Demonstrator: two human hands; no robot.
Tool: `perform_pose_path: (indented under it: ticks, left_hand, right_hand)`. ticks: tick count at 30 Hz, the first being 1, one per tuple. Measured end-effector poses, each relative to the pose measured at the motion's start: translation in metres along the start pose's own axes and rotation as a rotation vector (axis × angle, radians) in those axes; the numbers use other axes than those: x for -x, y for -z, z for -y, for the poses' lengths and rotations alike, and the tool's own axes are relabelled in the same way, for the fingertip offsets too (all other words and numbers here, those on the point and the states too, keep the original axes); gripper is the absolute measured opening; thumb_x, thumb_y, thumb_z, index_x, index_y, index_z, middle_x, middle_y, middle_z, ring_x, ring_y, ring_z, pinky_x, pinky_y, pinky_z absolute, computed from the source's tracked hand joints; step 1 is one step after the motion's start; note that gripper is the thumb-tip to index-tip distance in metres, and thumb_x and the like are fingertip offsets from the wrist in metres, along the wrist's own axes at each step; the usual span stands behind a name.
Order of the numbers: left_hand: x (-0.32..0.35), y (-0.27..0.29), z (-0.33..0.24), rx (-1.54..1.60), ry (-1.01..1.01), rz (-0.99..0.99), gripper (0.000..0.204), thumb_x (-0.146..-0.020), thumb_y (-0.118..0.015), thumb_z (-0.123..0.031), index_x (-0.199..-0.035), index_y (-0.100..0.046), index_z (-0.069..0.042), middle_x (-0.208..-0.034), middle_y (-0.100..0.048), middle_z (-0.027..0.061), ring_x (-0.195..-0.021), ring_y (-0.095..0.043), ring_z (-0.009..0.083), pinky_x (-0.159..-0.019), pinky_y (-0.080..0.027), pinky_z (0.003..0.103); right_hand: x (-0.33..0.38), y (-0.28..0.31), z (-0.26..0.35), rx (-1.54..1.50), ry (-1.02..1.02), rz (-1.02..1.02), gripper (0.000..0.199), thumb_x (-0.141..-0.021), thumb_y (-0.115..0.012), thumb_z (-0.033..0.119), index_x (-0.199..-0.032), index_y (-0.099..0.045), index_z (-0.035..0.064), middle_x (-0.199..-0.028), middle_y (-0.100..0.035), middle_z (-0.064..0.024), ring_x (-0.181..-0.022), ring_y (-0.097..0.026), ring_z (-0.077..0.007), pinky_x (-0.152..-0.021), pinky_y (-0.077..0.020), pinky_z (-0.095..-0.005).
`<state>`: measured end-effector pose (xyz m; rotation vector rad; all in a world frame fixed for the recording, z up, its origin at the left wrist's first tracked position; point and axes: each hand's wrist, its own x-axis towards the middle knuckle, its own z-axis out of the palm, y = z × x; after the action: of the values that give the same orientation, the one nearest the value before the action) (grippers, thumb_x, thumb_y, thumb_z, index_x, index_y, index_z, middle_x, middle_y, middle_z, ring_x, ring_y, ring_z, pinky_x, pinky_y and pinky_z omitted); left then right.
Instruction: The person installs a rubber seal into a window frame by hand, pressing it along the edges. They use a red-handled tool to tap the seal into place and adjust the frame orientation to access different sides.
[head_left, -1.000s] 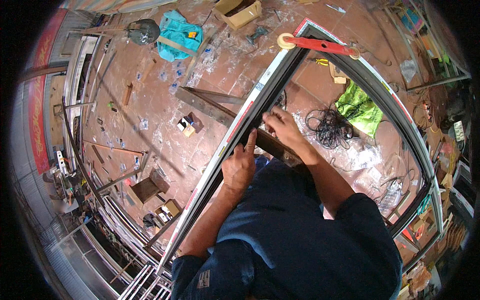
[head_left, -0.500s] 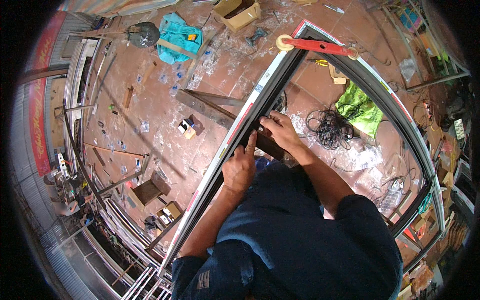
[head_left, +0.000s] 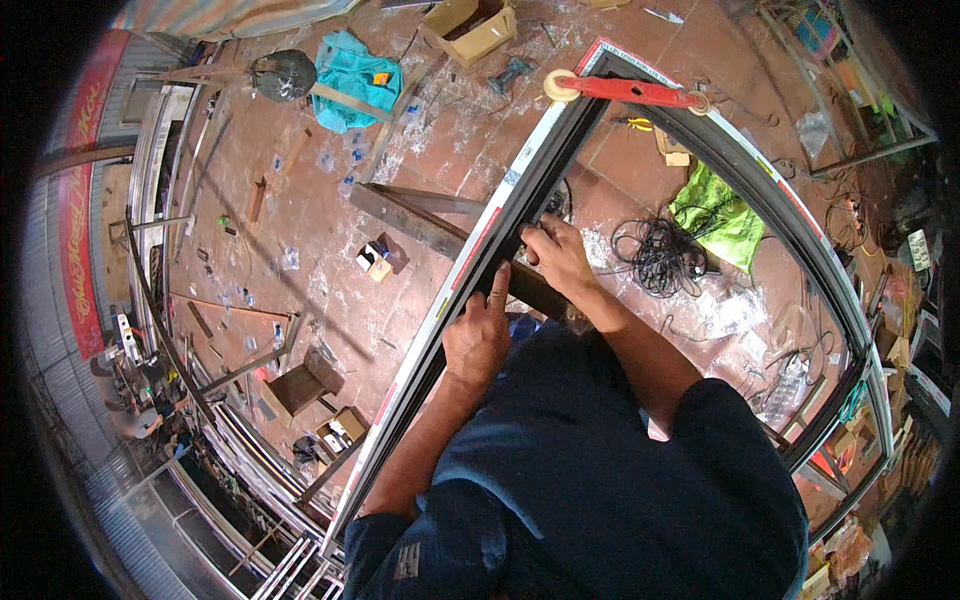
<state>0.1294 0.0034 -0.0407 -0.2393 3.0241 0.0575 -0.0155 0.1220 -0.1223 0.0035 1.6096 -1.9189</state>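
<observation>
A dark window or door frame (head_left: 552, 150), its outer faces covered in pale film, lies slanted before me. My left hand (head_left: 476, 340) rests on its near left bar, index finger stretched out with the tip on the dark channel and the other fingers bent. Just beyond that fingertip, my right hand (head_left: 558, 252) has thumb and fingers pinched together at the bar's inner edge. Whatever lies between them is too small and dark to make out. Across the frame's far corner sits a red bar (head_left: 632, 92) with round cream ends.
Below the frame stands a metal support (head_left: 425, 215). Black coiled cable (head_left: 660, 255) and a lime-green sheet (head_left: 728, 215) lie on the floor through the opening. Beyond are a turquoise cloth (head_left: 350, 75) and a cardboard box (head_left: 470, 40). Long metal profiles (head_left: 255, 460) lie at left.
My right hand has shifted slightly, fingers still pinched at the bar. The left hand stays almost in place, with its index finger on the channel.
</observation>
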Motion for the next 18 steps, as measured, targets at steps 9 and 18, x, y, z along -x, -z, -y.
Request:
perform_pose_path:
  ticks: [9, 18]
  left_hand:
    - [0.001, 0.001, -0.001, 0.053, -0.011, -0.025, 0.069, -0.095, -0.064, -0.009, -0.161, -0.051, -0.022, -0.08, -0.061, 0.0116, -0.054, -0.066, 0.0307, -0.047, -0.056, 0.045]
    - [0.0, -0.003, 0.004, 0.046, -0.022, -0.061, 0.071, -0.094, -0.065, -0.009, -0.161, -0.049, -0.022, -0.079, -0.061, 0.011, -0.053, -0.064, 0.0299, -0.046, -0.055, 0.045]
  right_hand:
    - [-0.01, 0.002, -0.013, -0.029, 0.065, -0.08, 0.028, -0.103, -0.065, 0.025, -0.086, -0.062, 0.0021, -0.068, -0.059, -0.0007, -0.062, -0.055, -0.0098, -0.058, -0.0439, -0.0287]
    - [-0.008, 0.003, 0.026, -0.029, -0.056, -0.11, 0.02, -0.1, -0.065, 0.02, -0.087, -0.061, 0.0046, -0.069, -0.056, 0.0013, -0.061, -0.052, -0.0096, -0.056, -0.0414, -0.0288]
